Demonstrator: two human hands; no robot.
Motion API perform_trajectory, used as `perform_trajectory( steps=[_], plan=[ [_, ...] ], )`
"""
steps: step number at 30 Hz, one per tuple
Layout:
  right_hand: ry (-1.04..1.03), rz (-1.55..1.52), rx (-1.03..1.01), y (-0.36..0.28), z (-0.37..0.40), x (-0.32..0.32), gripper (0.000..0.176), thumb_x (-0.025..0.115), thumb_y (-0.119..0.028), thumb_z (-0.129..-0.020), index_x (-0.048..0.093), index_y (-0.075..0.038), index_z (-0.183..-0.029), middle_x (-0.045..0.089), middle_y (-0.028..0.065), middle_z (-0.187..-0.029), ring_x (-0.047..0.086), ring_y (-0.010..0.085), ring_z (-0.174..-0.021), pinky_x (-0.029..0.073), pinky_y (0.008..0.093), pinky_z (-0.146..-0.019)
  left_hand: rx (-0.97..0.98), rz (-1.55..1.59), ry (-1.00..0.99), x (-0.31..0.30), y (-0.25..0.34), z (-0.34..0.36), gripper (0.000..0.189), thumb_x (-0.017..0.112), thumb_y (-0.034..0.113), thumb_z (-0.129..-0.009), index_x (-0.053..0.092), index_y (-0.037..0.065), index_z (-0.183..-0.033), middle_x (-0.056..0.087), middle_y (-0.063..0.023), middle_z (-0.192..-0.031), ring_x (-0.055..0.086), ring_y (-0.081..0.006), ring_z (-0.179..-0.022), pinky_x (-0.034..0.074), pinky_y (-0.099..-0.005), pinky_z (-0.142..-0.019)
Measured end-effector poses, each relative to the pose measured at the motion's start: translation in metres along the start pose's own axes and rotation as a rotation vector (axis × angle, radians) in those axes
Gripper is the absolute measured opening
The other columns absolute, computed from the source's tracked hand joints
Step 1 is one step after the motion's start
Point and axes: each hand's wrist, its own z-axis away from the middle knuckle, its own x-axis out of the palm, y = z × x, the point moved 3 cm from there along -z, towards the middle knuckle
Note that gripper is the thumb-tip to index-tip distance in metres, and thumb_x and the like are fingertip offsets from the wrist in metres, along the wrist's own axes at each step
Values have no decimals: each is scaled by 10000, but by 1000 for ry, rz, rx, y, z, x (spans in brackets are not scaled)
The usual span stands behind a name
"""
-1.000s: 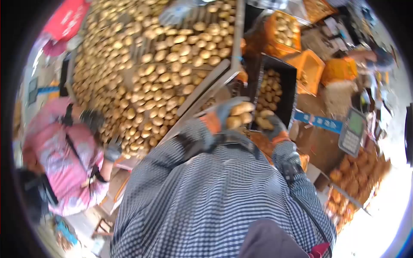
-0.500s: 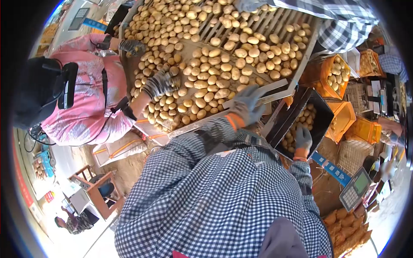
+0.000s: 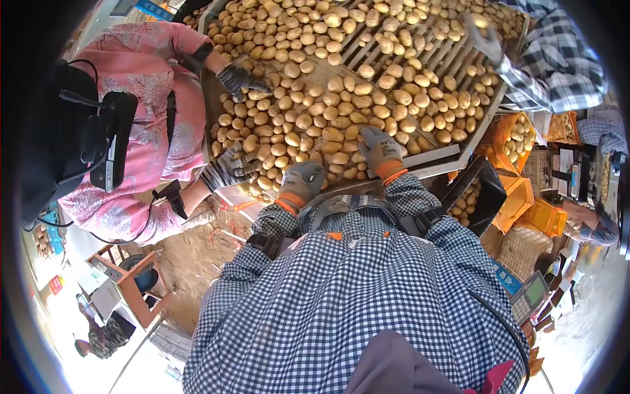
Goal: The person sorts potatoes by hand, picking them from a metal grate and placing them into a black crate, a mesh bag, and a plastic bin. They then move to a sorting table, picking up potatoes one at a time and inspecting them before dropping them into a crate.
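Many potatoes (image 3: 331, 134) lie on the sorting table, partly on its slatted part. My left hand (image 3: 302, 182), in a grey glove with an orange cuff, is at the table's near edge with its fingers curled; what they hold is too hidden to name. To its right, my right hand (image 3: 380, 150) rests on the potatoes with its fingers apart. A black crate (image 3: 489, 194) holding potatoes stands to the right of my right arm.
At the left, a co-worker in pink (image 3: 141, 98) has both gloved hands at the potatoes. Another person's checked sleeve (image 3: 558, 65) reaches in at upper right, a hand holding a potato. Orange crates (image 3: 515, 197) and a scale (image 3: 530, 295) stand at right.
My right hand has left the black crate and come onto the potatoes. My left hand has moved left along the near edge. The other person's hand has appeared over the slats.
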Motion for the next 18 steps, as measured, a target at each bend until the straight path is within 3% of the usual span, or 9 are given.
perform_trajectory(
  steps=[1, 3, 4, 7, 10, 12, 14, 17, 18],
  plan=[
    [34, 22, 14, -2, -3, 3, 391, 594, -289, -924, 593, -87, -1259, 601, 129, -1275, 619, 367, -1063, 514, 450, -900, -3, 5, -2, -6, 3, -3, 254, 651, 203, -866, 671, 38, -1058, 669, -169, -1118, 662, -352, -913, 546, -423, -775],
    [15, 24, 60, 1, -7, 6, 400, 606, -288, -914, 595, -82, -1256, 598, 135, -1282, 615, 372, -1075, 517, 448, -900, 133, -215, 231, -17, 12, -11, 293, 681, 175, -850, 665, 52, -1116, 683, -158, -1109, 677, -345, -930, 551, -415, -803],
    [17, -40, 43, 1, -7, 4, 411, 627, -275, -898, 595, -80, -1259, 598, 136, -1283, 612, 372, -1083, 516, 446, -903, 158, -174, 198, -21, 21, -19, 325, 658, 194, -868, 643, 66, -1166, 647, -171, -1209, 666, -359, -984, 546, -429, -828],
    [-3, -188, 54, 12, -5, 2, 458, 667, -309, -879, 603, -82, -1271, 614, 120, -1273, 627, 321, -1099, 523, 421, -913, 273, -296, 159, -4, 24, -54, 350, 610, 238, -899, 598, 69, -1205, 637, -159, -1224, 667, -357, -976, 547, -418, -831],
    [57, -404, 178, 18, 6, -4, 426, 724, -306, -830, 665, -83, -1188, 678, 147, -1142, 671, 306, -1010, 542, 383, -860, 65, -456, -87, 7, 28, -91, 465, 595, 193, -895, 501, 73, -1334, 497, -170, -1412, 634, -349, -1089, 541, -445, -863],
    [169, -768, 308, 33, 16, -5, 413, 736, -288, -846, 668, -14, -1148, 701, 107, -966, 663, 215, -834, 537, 311, -723, -121, -545, -268, 8, 40, -98, 575, 567, 151, -897, 397, 86, -1442, 368, -184, -1518, 604, -347, -1154, 538, -476, -883],
    [125, -1086, 500, 23, 27, -25, 419, 724, -290, -882, 661, 58, -1107, 686, 49, -844, 590, 91, -658, 471, 227, -559, -183, -557, -260, 6, 51, -98, 583, 569, 157, -895, 394, 87, -1446, 390, -187, -1497, 606, -347, -1153, 539, -476, -886],
    [125, -1181, 521, 24, 33, -34, 399, 717, -279, -891, 661, 52, -1108, 682, 56, -838, 554, 55, -623, 419, 204, -517, -203, -602, -200, 0, 53, -95, 609, 597, 234, -883, 400, 103, -1444, 493, -192, -1392, 621, -347, -1128, 541, -468, -893],
    [98, -1161, 512, 27, 32, -31, 409, 716, -278, -893, 656, 62, -1113, 686, 67, -865, 579, 68, -662, 455, 215, -544, -290, -508, -222, -4, 51, -96, 581, 611, 283, -878, 448, 100, -1405, 530, -182, -1357, 627, -337, -1119, 542, -460, -881]
  ],
)
